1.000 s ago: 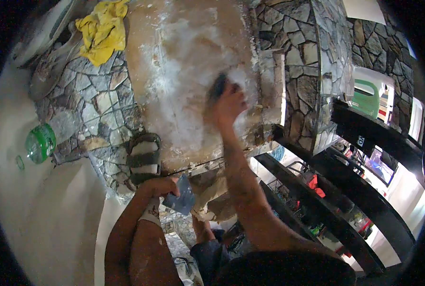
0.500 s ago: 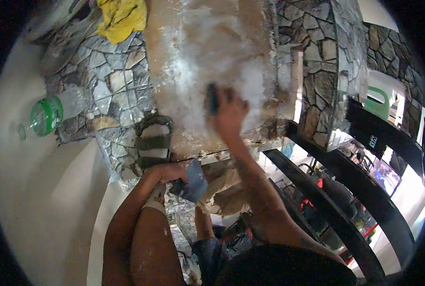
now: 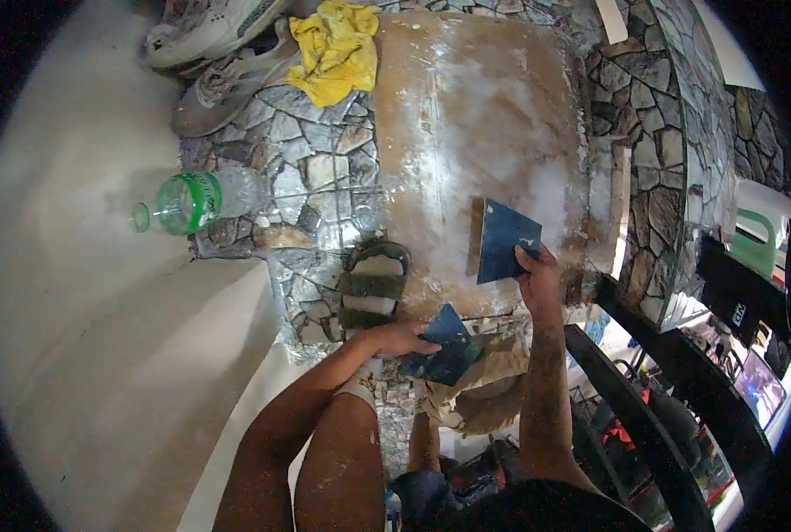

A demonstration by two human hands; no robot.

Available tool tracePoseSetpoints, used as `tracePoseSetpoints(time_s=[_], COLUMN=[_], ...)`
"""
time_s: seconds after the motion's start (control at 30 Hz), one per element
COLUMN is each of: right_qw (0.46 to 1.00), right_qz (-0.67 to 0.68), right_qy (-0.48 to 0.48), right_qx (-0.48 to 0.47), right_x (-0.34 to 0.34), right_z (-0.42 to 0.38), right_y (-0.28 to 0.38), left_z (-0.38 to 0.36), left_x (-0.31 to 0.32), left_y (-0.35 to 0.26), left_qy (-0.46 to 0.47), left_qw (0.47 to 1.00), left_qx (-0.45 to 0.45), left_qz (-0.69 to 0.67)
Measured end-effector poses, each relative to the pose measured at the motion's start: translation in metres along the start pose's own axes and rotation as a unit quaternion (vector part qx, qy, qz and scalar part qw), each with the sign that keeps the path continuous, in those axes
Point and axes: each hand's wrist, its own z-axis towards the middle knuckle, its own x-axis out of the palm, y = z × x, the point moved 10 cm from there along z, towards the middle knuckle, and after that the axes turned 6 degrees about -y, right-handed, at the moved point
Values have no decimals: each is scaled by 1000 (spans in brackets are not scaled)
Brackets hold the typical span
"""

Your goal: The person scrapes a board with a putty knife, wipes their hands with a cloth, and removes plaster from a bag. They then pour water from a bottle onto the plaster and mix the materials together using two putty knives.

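My right hand (image 3: pixel 539 277) grips the lower edge of a dark blue flat scraper (image 3: pixel 505 239) held against a brown board (image 3: pixel 475 133) smeared with white filler. Lower down, my left hand (image 3: pixel 399 338) holds a second blue scraper (image 3: pixel 444 345) near the board's lower edge. Both forearms reach up from the bottom of the view. A bandage wraps my left knee or wrist area (image 3: pixel 358 391).
Stone-patterned surface (image 3: pixel 307 168) surrounds the board. On it lie a yellow rag (image 3: pixel 336 49), worn sneakers (image 3: pixel 214 40), a green-labelled plastic bottle (image 3: pixel 196 200) and a strapped sandal (image 3: pixel 373 288). Crumpled brown paper (image 3: pixel 484 390) lies below the board. Dark shelves (image 3: pixel 679 390) stand at right.
My right hand stopped rubbing the middle of the board and now holds a blue scraper flat near its lower right. The view shifted, showing more of the bottle and sneakers.
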Motion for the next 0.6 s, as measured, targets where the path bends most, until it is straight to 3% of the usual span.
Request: tracePoseSetpoints(time_s=[0.07,0.1,0.13,0.17,0.2,0.27,0.3,0.33,0.4,0.43,0.5,0.53,0.6], right_qw=[995,939,809,618,676,794,823,826,773,789,812,835,872], right_qz=[-94,-299,-481,-625,-556,-487,-420,-395,-336,-315,-426,-389,-320], right_qy=[-27,-103,-170,-225,-205,-84,-60,-9,-6,-27,51,66,87], right_qx=[23,-139,-290,-420,-439,-354,-377,-402,-539,-526,-395,-383,-361], right_x=[-7,-8,9,38,57,118,162,223,311,334,377,384,393], right_z=[7,4,-12,-36,-35,5,26,16,26,52,104,100,89], right_y=[-11,26,63,87,101,100,98,125,170,179,169,164,163], left_z=[-1,0,1,0,-2,9,11,12,3,-3,-13,-16,-18], left_x=[6,7,0,-6,-12,-13,-12,-11,-9,-8,-9,-12,-21], left_y=[0,0,-4,-8,-11,6,9,12,5,2,2,5,-5], left_qy=[22,33,3,-27,-56,-66,-66,-65,-52,-42,-38,-48,-117], left_qw=[1000,999,999,998,995,990,991,990,994,994,996,996,989], left_qx=[6,11,31,50,67,109,101,93,21,-14,-43,-43,32], left_qz=[8,11,21,30,40,54,66,78,94,95,73,66,81])
